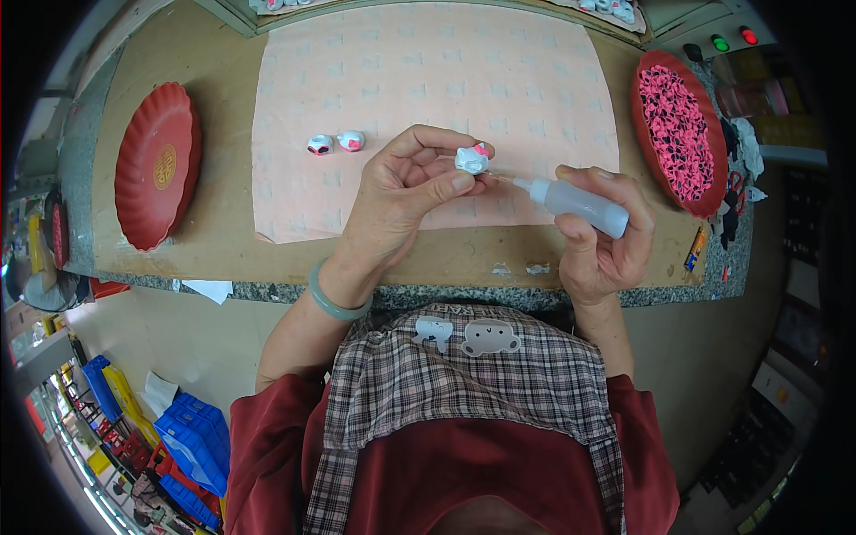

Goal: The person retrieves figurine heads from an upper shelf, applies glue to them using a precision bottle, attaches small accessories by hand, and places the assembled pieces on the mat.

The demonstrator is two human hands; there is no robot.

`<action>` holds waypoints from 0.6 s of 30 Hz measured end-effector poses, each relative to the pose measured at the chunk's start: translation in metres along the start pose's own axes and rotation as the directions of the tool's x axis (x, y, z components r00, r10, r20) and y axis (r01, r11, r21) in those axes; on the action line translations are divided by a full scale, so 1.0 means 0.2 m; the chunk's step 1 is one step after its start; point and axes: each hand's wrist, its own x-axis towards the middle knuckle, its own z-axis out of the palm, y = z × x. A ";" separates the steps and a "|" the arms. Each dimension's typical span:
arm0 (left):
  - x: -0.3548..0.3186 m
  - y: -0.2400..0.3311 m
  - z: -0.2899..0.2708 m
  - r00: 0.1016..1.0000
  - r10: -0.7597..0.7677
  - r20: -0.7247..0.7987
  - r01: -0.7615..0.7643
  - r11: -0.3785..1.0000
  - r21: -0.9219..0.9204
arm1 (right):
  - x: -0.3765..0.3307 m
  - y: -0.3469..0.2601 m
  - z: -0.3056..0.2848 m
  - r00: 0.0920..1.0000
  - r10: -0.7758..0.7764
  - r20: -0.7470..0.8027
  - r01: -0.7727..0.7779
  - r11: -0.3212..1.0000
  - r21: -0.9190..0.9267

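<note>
Head: right grip (611, 257) snug round squeeze bottle (580, 206)

Tan-topped worktable (223, 223) with speckled stone edge (267, 293), pale floor (223, 343) below. Lower left: blue plastic crates (192, 437), bright light strip (89, 493) near the rim. Upper right: green lamp (720, 43), red lamp (749, 35); far right dim.

Little glossy white figurine head (470, 162) is held up, hot-pink bow (481, 149) near its top. The squeeze bottle (584, 207)'s kinda translucent and tipped sideways, thin nozzle (521, 184) pointing left, super close to the figurine head.
</note>
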 end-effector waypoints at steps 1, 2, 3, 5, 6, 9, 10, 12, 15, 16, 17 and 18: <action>0.00 0.00 0.00 1.000 -0.001 0.001 0.001 1.000 -0.001 | 0.00 0.00 0.00 1.000 0.001 0.000 -0.001 1.000 -0.001; 0.00 0.00 0.00 1.000 -0.005 0.001 0.005 1.000 0.001 | 0.00 0.00 0.00 1.000 0.004 -0.003 -0.004 1.000 0.001; 0.00 0.00 0.00 1.000 -0.009 0.000 0.009 1.000 0.002 | 0.00 0.00 0.00 1.000 0.008 -0.007 -0.008 1.000 0.004; 0.00 0.00 0.00 1.000 -0.012 0.000 0.012 1.000 0.004 | 0.00 0.00 0.00 1.000 0.010 -0.010 -0.010 1.000 0.007; 0.00 0.00 0.01 1.000 -0.010 0.002 0.010 1.000 0.004 | 0.00 0.00 0.00 1.000 0.009 -0.004 -0.009 1.000 0.001; 0.00 0.00 0.01 1.000 -0.006 0.006 0.006 1.000 0.005 | 0.00 0.00 0.00 1.000 0.006 0.009 -0.005 1.000 -0.010; 0.00 0.00 0.01 1.000 -0.008 0.005 0.007 1.000 0.010 | 0.00 0.00 0.01 1.000 0.009 0.007 -0.009 1.000 -0.010; 0.00 0.00 0.00 1.000 -0.011 0.001 0.011 1.000 0.020 | 0.00 0.00 0.01 1.000 0.017 0.003 -0.017 1.000 -0.010; 0.00 0.00 0.00 1.000 -0.011 -0.005 0.012 1.000 0.028 | 0.00 0.00 0.01 1.000 0.017 0.008 -0.017 1.000 -0.003; 0.00 0.00 0.00 1.000 -0.010 -0.009 0.010 0.999 0.033 | 0.00 0.00 0.01 1.000 0.016 0.011 -0.016 1.000 0.001; 0.00 0.00 0.01 1.000 -0.010 -0.009 0.011 0.999 0.033 | 0.00 0.00 0.01 1.000 0.016 0.011 -0.016 1.000 0.001; 0.00 0.00 0.01 1.000 -0.009 -0.010 0.010 0.999 0.032 | 0.00 0.00 0.01 1.000 0.020 0.009 -0.020 1.000 -0.003</action>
